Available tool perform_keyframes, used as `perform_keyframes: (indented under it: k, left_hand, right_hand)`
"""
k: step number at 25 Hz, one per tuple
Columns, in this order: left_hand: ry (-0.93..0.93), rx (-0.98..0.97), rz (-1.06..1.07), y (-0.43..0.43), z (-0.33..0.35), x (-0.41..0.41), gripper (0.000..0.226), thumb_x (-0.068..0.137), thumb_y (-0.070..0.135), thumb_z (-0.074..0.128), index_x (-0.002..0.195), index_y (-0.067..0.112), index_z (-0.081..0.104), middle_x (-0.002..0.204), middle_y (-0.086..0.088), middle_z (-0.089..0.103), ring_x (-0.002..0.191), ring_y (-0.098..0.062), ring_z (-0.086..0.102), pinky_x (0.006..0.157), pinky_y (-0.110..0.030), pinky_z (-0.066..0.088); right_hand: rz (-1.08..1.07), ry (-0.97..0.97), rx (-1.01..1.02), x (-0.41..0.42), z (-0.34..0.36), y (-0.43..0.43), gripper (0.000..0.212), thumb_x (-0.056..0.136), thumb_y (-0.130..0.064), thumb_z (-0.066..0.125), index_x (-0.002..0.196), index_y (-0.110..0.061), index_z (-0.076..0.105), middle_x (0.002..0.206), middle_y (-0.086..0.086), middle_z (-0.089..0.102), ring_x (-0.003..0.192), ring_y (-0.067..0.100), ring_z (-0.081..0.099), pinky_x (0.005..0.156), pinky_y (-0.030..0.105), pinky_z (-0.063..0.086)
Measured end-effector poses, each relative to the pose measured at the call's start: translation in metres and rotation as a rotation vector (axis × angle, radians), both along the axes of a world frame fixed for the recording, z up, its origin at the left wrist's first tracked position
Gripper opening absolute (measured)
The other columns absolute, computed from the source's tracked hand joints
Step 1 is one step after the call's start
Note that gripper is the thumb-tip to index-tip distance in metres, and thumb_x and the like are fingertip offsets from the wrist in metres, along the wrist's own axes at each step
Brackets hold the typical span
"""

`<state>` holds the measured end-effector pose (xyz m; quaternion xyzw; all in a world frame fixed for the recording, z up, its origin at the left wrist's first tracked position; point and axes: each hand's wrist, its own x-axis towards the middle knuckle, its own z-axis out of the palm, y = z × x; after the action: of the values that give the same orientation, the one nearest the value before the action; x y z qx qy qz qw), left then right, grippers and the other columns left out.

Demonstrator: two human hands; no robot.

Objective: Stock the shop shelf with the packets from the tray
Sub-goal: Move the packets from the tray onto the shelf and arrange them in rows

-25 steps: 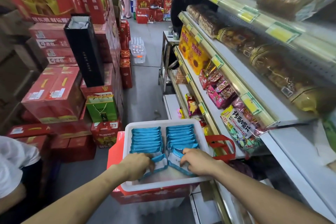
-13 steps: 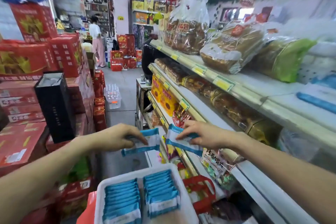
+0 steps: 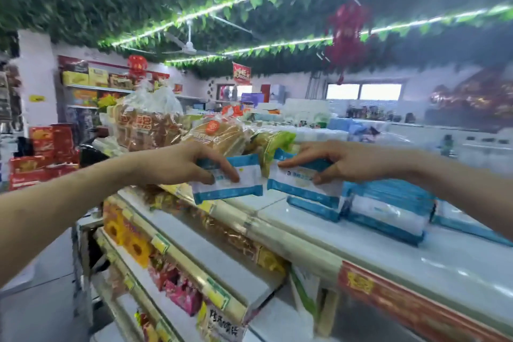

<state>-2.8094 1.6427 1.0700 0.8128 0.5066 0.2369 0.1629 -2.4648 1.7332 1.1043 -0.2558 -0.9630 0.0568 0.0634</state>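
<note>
My left hand (image 3: 180, 164) pinches a blue-and-white packet (image 3: 236, 186) by its top edge, holding it just above the front lip of the top shelf (image 3: 347, 236). My right hand (image 3: 341, 161) pinches a second packet (image 3: 297, 183) of the same kind, a little to the right and over the shelf surface. A pile of matching blue-and-white packets (image 3: 388, 205) lies on the top shelf right of my right hand, partly under my forearm. The tray is out of view.
Bagged bread loaves (image 3: 147, 128) and a green-wrapped loaf (image 3: 274, 141) stand on the top shelf behind my hands. Lower shelves (image 3: 211, 258) hold yellow and pink snack packs. Red gift boxes (image 3: 44, 153) are stacked at the left across the aisle.
Both hands have lifted a packet each out of the tray and up to the top shelf. The view has swung upward, so the tray has dropped out of sight.
</note>
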Motion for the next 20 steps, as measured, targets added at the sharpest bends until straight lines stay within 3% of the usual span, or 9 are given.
perform_keyframes:
  k: [2, 5, 7, 10, 12, 15, 18, 20]
  left_hand:
    - [0.02, 0.0, -0.08, 0.03, 0.012, 0.048, 0.042, 0.102, 0.008, 0.06, 0.114, 0.045, 0.076, 0.123, 0.019, 0.066, 0.096, -0.005, 0.067, 0.079, -0.022, 0.053]
    - [0.062, 0.019, -0.2, 0.063, 0.027, 0.117, 0.043, 0.101, 0.007, 0.06, 0.115, 0.044, 0.076, 0.125, 0.022, 0.067, 0.105, -0.005, 0.067, 0.092, -0.025, 0.055]
    - [0.06, 0.01, -0.279, 0.08, 0.033, 0.152, 0.045, 0.1, 0.002, 0.058, 0.116, 0.039, 0.077, 0.127, 0.023, 0.068, 0.109, -0.001, 0.066, 0.093, -0.02, 0.053]
    - [0.043, 0.013, -0.355, 0.103, 0.036, 0.192, 0.047, 0.099, -0.005, 0.057, 0.116, 0.034, 0.078, 0.124, 0.022, 0.07, 0.112, -0.001, 0.067, 0.094, -0.022, 0.054]
    - [0.039, 0.019, -0.377, 0.116, 0.036, 0.211, 0.047, 0.099, -0.004, 0.057, 0.117, 0.035, 0.078, 0.127, 0.018, 0.07, 0.115, -0.006, 0.067, 0.101, -0.033, 0.055]
    - [0.038, 0.009, -0.397, 0.129, 0.035, 0.229, 0.046, 0.1, -0.001, 0.057, 0.117, 0.037, 0.077, 0.129, 0.014, 0.07, 0.115, -0.013, 0.069, 0.102, -0.042, 0.056]
    - [-0.004, -0.002, -0.399, 0.134, 0.037, 0.237, 0.046, 0.1, -0.002, 0.057, 0.116, 0.035, 0.078, 0.127, 0.014, 0.071, 0.111, -0.013, 0.07, 0.095, -0.035, 0.058]
    - [-0.02, 0.01, -0.384, 0.135, 0.039, 0.243, 0.045, 0.1, -0.001, 0.058, 0.115, 0.037, 0.078, 0.124, 0.018, 0.071, 0.107, -0.011, 0.07, 0.088, -0.028, 0.058]
  right_hand:
    - [-0.114, 0.02, 0.026, 0.062, 0.01, 0.001, 0.066, 0.099, -0.012, 0.064, 0.14, -0.061, 0.05, 0.143, -0.013, 0.051, 0.13, 0.005, 0.047, 0.114, 0.03, 0.035]
    - [-0.304, 0.037, -0.006, 0.157, 0.015, -0.006, 0.066, 0.099, -0.008, 0.063, 0.139, -0.06, 0.052, 0.153, -0.022, 0.043, 0.138, -0.001, 0.039, 0.113, 0.023, 0.028]
    - [-0.415, 0.041, -0.027, 0.211, 0.012, -0.013, 0.065, 0.1, -0.007, 0.062, 0.138, -0.06, 0.053, 0.144, -0.032, 0.045, 0.13, -0.008, 0.043, 0.112, 0.024, 0.032]
    - [-0.554, 0.05, -0.023, 0.269, -0.004, -0.012, 0.066, 0.1, -0.007, 0.061, 0.134, -0.063, 0.054, 0.127, -0.019, 0.054, 0.111, -0.002, 0.053, 0.102, 0.03, 0.043]
    - [-0.593, 0.024, -0.06, 0.292, -0.019, -0.001, 0.067, 0.1, -0.005, 0.059, 0.135, -0.062, 0.054, 0.127, -0.014, 0.055, 0.113, 0.003, 0.054, 0.105, 0.035, 0.044]
    - [-0.607, -0.04, -0.077, 0.308, -0.04, 0.023, 0.067, 0.099, -0.001, 0.058, 0.138, -0.056, 0.056, 0.128, -0.009, 0.053, 0.122, 0.012, 0.053, 0.112, 0.038, 0.04]
    - [-0.598, -0.071, -0.024, 0.312, -0.057, 0.045, 0.065, 0.099, -0.003, 0.058, 0.14, -0.054, 0.055, 0.118, -0.012, 0.05, 0.111, 0.007, 0.052, 0.105, 0.032, 0.04]
    - [-0.57, -0.093, 0.042, 0.315, -0.064, 0.058, 0.065, 0.099, -0.006, 0.058, 0.14, -0.056, 0.053, 0.114, -0.014, 0.046, 0.108, 0.008, 0.049, 0.104, 0.035, 0.04]
